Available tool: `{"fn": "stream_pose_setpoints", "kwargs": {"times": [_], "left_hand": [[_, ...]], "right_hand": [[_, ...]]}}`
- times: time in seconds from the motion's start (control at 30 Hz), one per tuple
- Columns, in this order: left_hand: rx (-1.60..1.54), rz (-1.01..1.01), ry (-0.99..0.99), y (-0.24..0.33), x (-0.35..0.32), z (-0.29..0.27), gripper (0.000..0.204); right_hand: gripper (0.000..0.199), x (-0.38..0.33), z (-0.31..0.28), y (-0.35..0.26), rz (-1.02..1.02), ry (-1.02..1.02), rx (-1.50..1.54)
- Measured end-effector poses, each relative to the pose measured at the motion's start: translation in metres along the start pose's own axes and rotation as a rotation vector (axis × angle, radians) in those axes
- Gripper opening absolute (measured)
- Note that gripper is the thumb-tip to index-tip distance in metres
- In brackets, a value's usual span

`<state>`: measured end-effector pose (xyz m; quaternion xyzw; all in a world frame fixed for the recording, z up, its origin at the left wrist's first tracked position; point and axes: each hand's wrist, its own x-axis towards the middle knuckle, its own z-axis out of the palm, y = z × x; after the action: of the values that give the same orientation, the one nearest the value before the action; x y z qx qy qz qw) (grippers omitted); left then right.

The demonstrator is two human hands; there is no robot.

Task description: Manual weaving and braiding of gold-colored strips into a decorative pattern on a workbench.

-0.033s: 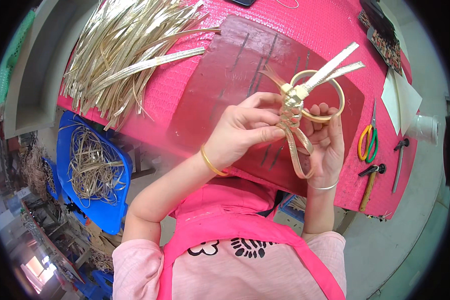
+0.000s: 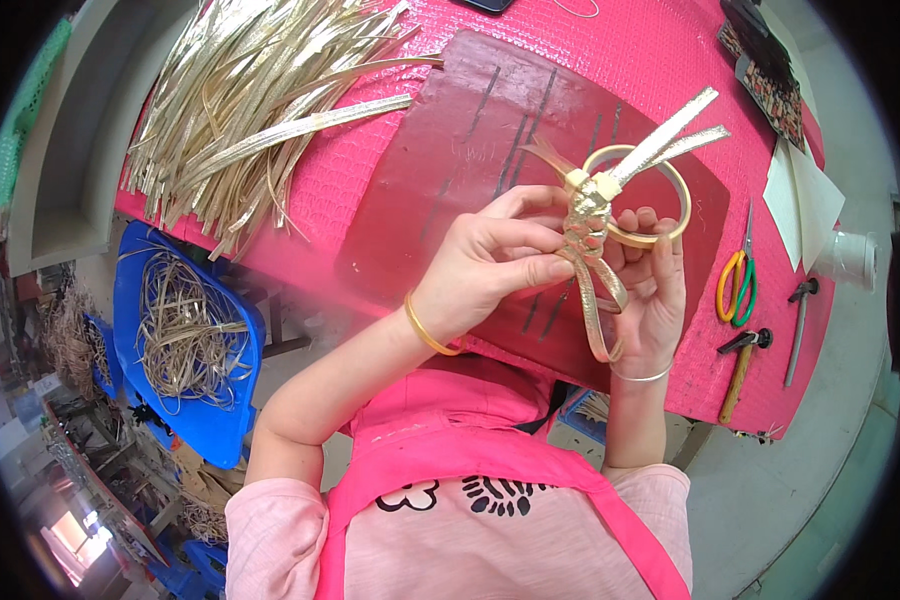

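Over the dark red board [image 2: 410, 190], my left hand [image 2: 495, 250] pinches a braided gold strap [image 2: 588, 215] between thumb and fingers. Two flat strip ends [image 2: 675, 130] stick up to the upper right of the braid, and a loop of strip [image 2: 600, 310] hangs below it. Pale yellow tape [image 2: 600, 187] wraps the top of the braid. A thin pale yellow ring [image 2: 683, 200], like a narrow roll of tape, stands beside the braid. My right hand [image 2: 655, 290] has its fingers curled around the ring's lower edge, its palm by the hanging loop.
Loose gold strips [image 2: 260, 110] are heaped at the left of the pink table. To the right are scissors [image 2: 738, 275] with yellow and green handles, a hammer [image 2: 740, 375], a metal tool [image 2: 800, 325] and white paper [image 2: 800, 195]. A blue bin [image 2: 250, 340] holds tangled strips.
My hands and the gold strap have shifted very slightly to the right. Both grips look the same.
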<state>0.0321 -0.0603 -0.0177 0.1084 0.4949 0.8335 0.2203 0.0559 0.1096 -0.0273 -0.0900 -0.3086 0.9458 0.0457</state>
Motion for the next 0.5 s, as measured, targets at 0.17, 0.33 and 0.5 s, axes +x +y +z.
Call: {"fn": "stream_pose_setpoints", "kwargs": {"times": [0.17,0.33,0.5], "left_hand": [[-0.057,0.029,0.098,0.001,0.000,0.002,0.013],[-0.149,0.045,0.024,-0.003,-0.002,-0.009,0.014],[-0.243,0.060,-0.001,0.001,0.001,-0.012,0.017]], "right_hand": [[0.011,-0.004,0.011,0.018,-0.204,-0.177,-0.282],[0.017,-0.011,0.016,0.019,-0.301,-0.185,-0.290],[0.017,-0.016,0.019,0.021,-0.255,-0.182,-0.214]]}}
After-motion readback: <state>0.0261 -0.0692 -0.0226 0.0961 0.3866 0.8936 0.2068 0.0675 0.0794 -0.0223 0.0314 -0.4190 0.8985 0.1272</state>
